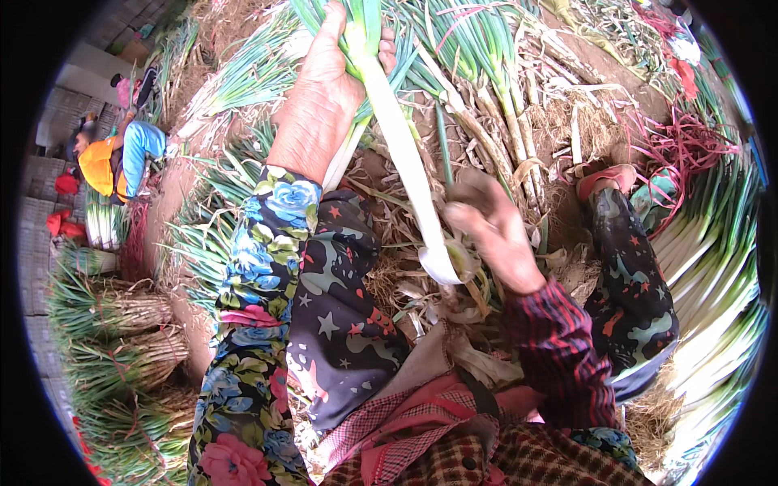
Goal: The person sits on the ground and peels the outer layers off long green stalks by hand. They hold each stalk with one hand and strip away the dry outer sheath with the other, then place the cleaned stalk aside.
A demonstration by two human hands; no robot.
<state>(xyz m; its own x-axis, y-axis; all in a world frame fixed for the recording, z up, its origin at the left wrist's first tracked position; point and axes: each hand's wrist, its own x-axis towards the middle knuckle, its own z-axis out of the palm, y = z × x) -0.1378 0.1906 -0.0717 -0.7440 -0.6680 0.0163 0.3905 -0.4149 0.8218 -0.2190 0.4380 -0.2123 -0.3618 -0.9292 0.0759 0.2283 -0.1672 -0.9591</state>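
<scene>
My left hand (325,91), coming out of a floral sleeve, grips a large green onion (398,140) where its white stalk turns into green leaves. The stalk slants down to the right, its bare white lower part over my lap. Around its bottom end hangs a curled, loose outer layer (447,264). Just right of the stalk is my right hand (492,228), motion-blurred with bent fingers. Whether it holds anything is unclear. Unpeeled onions with dry brown skins and roots (486,121) lie on the soil beyond my hands.
Clean white-stalked onions (699,255) are heaped at my right, beside a tangle of pink-red ties (687,152). More onions (255,79) lie ahead on the left. Tied bundles (121,358) line the far left, where a person in an orange vest (100,164) sits. Dry peelings (401,285) cover the ground between my legs.
</scene>
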